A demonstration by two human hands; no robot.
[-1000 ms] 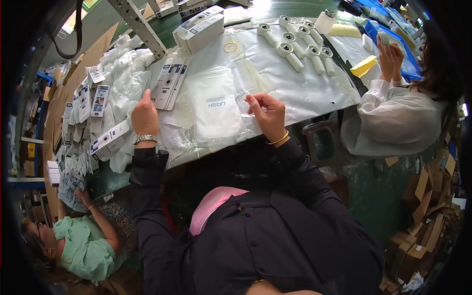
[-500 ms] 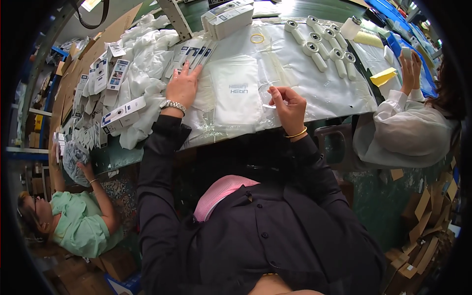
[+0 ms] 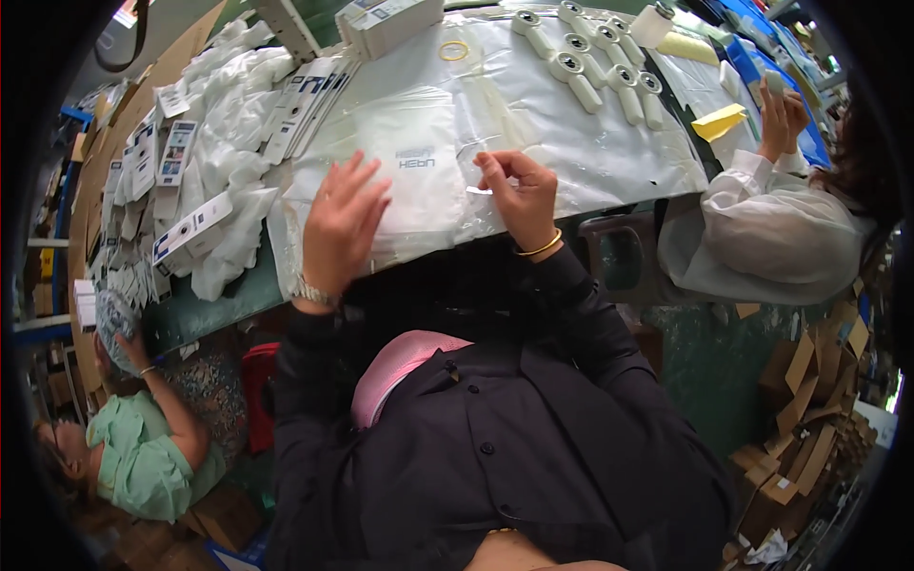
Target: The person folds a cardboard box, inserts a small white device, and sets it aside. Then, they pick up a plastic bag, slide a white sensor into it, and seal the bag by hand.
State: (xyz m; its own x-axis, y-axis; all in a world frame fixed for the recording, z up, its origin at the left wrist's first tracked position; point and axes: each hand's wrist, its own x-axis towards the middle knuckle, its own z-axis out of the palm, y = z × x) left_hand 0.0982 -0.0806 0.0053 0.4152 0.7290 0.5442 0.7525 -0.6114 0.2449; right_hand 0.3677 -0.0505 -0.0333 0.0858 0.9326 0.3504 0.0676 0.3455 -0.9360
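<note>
My right hand (image 3: 519, 195) pinches the edge of a clear plastic bag (image 3: 476, 186) lying on the table's plastic sheet (image 3: 571, 152). My left hand (image 3: 340, 224) hovers open, fingers spread, just left of a flat white pouch (image 3: 414, 176) and above the table's near edge. It holds nothing. Long printed cartons (image 3: 300, 105) lie fanned out beyond the left hand.
White handheld devices (image 3: 595, 67) lie in rows at the back right, with a yellow rubber band (image 3: 453, 49) and white boxes (image 3: 386, 19) nearby. White bags and small cartons (image 3: 190, 228) pile at the left. One person sits at the right (image 3: 771, 228), another low at the left (image 3: 143, 457).
My left hand lifted off the long cartons and drew back toward me, opening beside the white pouch. My right hand stays pinched on the clear bag.
</note>
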